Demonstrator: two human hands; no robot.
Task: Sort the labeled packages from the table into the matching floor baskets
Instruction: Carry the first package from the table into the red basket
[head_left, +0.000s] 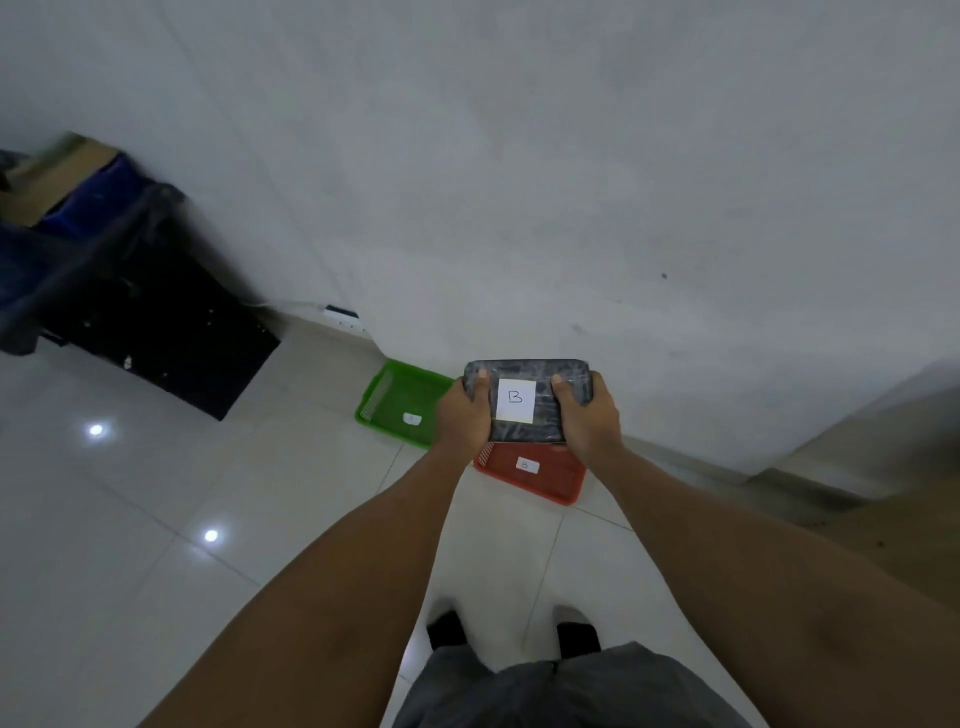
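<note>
green basket (400, 402) label too blurry to read, red basket (540, 475) far side hidden by pkg (524, 400)

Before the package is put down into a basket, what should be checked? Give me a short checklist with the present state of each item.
1. Package label reads B: ok.
2. Left hand and right hand grip its two ends: ok.
3. Red basket tag reads B, matching: ok.
4. Package sits over the red basket in this view: ok.
5. Green basket tag letter: cannot tell, too blurred.
6. Red basket has free room: cannot tell, partly hidden.
</note>
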